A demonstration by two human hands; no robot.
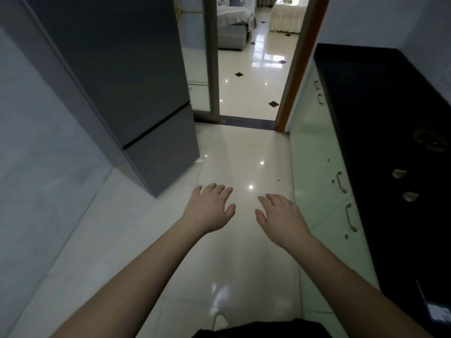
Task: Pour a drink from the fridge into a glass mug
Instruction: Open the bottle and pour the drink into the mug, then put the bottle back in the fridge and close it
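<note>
Bare forearms reach forward over glossy cream floor tiles [244,152]; the left hand [207,208] and right hand [283,218] hover palm-down, fingers loosely spread, grasping nothing. Left of them stands the tall matte-grey fridge [127,76], doors closed, sharp-cornered. A black polished countertop [380,113] over pale green cabinets [314,152] lines the right, leaving a narrow aisle toward the doorway [251,69]. No writing is legible.

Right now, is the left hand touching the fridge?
Apart. The head view shows the left hand open over bare floor, a clear strip of tile between it and the closed grey fridge.
</note>
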